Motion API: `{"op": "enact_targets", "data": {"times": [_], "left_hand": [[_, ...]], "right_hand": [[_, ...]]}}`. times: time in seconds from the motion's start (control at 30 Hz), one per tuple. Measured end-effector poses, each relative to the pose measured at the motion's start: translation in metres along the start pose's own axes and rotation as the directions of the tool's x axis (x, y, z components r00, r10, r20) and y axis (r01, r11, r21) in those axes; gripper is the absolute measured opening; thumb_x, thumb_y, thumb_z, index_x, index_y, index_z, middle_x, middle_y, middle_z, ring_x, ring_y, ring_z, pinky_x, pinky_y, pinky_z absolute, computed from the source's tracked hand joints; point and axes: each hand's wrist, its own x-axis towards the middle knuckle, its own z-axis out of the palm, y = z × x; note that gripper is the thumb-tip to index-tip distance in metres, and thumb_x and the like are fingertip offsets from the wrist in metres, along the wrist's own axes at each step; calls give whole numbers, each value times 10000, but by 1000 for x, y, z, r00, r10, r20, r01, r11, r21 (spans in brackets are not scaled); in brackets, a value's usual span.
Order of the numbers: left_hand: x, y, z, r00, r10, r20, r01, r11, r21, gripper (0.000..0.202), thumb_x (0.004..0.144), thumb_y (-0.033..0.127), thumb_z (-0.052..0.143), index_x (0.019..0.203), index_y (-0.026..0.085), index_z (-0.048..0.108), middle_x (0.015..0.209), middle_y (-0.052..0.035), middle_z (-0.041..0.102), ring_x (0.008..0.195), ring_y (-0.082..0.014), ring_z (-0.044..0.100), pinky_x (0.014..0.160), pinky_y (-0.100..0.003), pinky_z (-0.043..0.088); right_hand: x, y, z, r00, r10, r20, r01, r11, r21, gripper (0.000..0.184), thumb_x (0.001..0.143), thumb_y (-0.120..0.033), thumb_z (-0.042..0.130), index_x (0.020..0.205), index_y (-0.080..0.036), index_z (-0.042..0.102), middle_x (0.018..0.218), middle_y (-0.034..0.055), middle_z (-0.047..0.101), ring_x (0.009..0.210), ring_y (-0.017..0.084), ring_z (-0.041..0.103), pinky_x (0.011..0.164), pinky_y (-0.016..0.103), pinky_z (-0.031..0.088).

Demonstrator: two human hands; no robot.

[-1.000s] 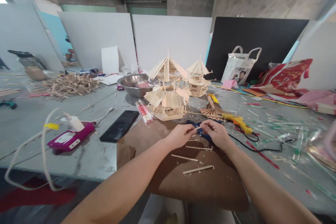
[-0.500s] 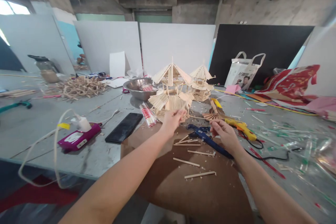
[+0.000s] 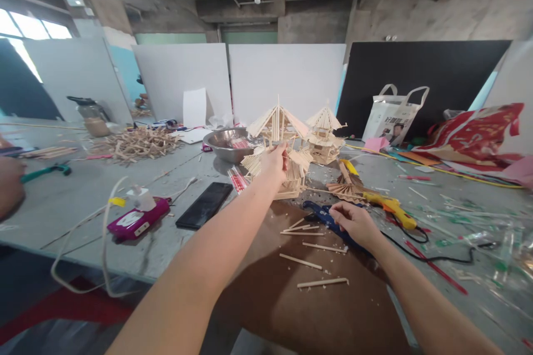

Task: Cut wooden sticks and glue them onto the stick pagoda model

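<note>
The stick pavilion (image 3: 298,171) stands mid-frame; the left hand (image 3: 275,163) overlaps it, fingers bunched narrow, while the right hand (image 3: 353,223) curls loosely by the blue tool (image 3: 321,213). What either grips, I can't tell. Such thin work likely wants gentle pressure. Brown sheet (image 3: 350,313) lower centre; white panels (image 3: 287,75) behind.

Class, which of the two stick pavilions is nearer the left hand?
The front pavilion: the left hand overlaps it in view. The rear pavilion stands farther back, to the right.

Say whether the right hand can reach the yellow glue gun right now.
Likely yes: the yellow glue gun lies close to the right hand, with nothing visibly standing between them.
</note>
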Motion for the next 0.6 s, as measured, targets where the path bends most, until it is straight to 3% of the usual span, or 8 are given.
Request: {"op": "enact_targets", "data": {"times": [0.2,0.6], "left_hand": [[-3,1,11,997,-38,-74,34,998,-55,137,700,245,557,656,119,526,386,88,355,261,-7,238,300,-164,157],[0,6,14,996,-9,-92,7,1000,-19,154,732,249,510,636,130,519,401,68,378,258,-11,250,297,-170,146]], "right_hand": [[-1,-3,-1,1000,5,1,-5,999,-44,282,747,-432,422,745,-176,541,575,-8,524,484,119,478,515,254,381],[-1,-4,-1,1000,-10,12,11,999,-53,288,745,-441,420,746,-182,545,589,2,564,475,120,499,509,251,400]]}}
